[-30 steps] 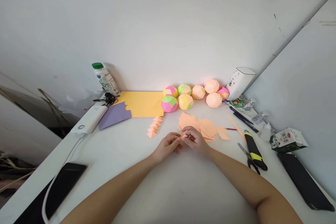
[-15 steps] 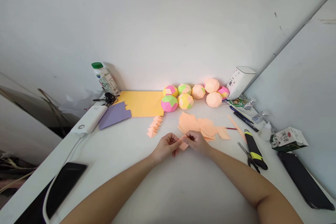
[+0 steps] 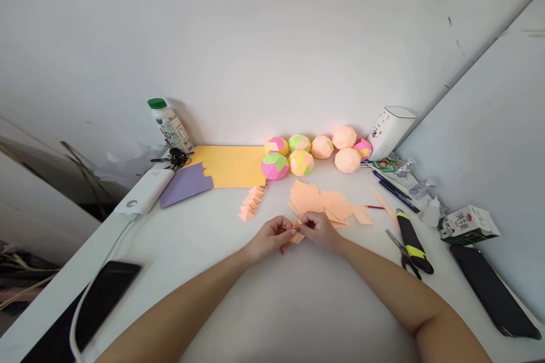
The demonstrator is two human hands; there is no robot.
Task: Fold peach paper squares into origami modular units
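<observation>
Between my two hands is a small piece of peach paper (image 3: 297, 236), pinched at its edges. My left hand (image 3: 272, 237) grips its left side with thumb and fingers, and my right hand (image 3: 318, 229) has the other side. Part of the paper is hidden by my fingers. Just beyond my right hand lies a loose pile of peach paper pieces (image 3: 309, 197). To the left of it stands a short row of folded peach pieces (image 3: 251, 204). Several faceted paper balls (image 3: 301, 163) in peach, yellow, green and pink rest near the wall.
On the right lie scissors (image 3: 403, 252), a utility knife (image 3: 414, 241), pens (image 3: 395, 193), a milk carton (image 3: 468, 223) and a black case (image 3: 494, 292). On the left are yellow card (image 3: 232, 167), purple card (image 3: 187, 184), a bottle (image 3: 172, 127), a white power bank (image 3: 145, 191) and a phone (image 3: 108, 300).
My fingertips have shifted slightly on the peach paper, and less of it shows between them. Both hands stay in the same place; the view has tipped a little.
</observation>
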